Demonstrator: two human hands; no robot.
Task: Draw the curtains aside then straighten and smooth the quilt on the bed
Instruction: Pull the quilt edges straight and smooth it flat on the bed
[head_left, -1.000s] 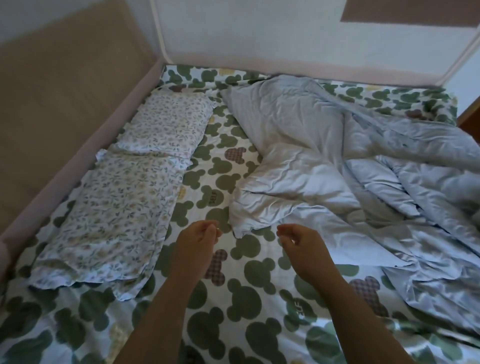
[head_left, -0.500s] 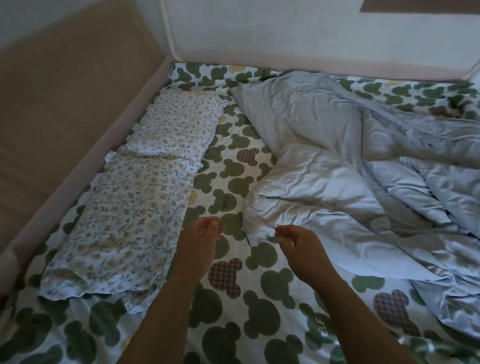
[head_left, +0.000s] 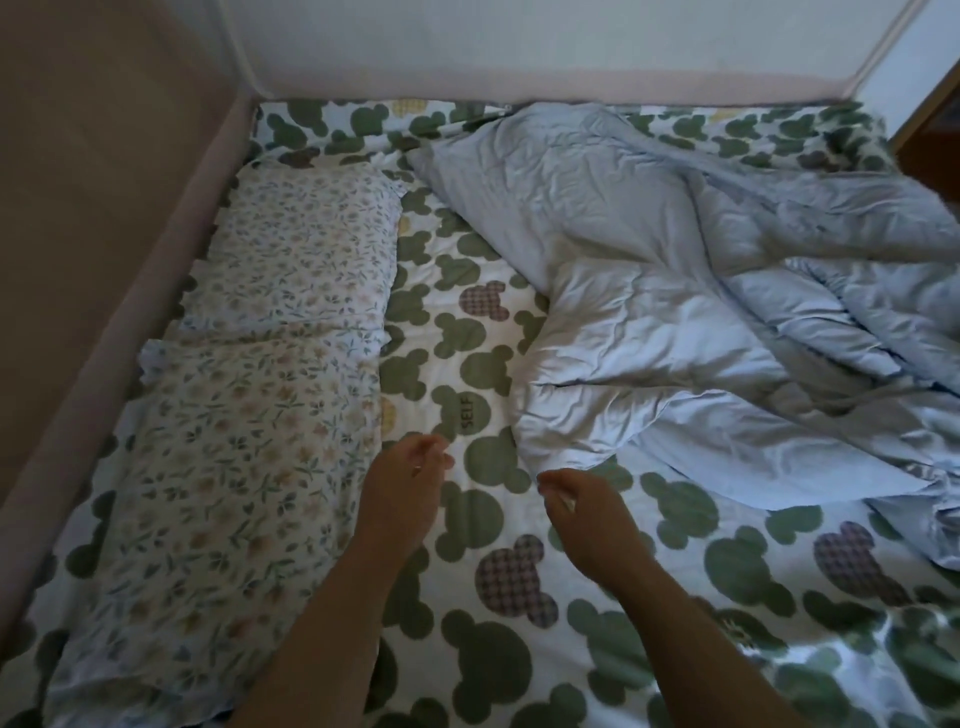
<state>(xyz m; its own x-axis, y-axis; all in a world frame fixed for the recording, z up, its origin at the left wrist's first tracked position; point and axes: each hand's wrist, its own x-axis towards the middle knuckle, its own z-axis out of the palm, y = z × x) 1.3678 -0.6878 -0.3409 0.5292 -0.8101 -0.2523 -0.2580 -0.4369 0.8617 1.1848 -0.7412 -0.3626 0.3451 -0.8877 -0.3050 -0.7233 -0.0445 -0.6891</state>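
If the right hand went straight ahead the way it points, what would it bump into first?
Most likely the near corner of the pale blue quilt, which lies just beyond the curled fingers of the right hand. How high the hand is above the bed is hard to tell, so it might only brush the top.

Both forearms (head_left: 332, 623) are bare all the way to the wrists. The left hand (head_left: 402, 483) wears a thin, pale band ring (head_left: 416, 471) on one finger. The right hand (head_left: 582, 506) shows a small pale glint on a finger, too small to identify.
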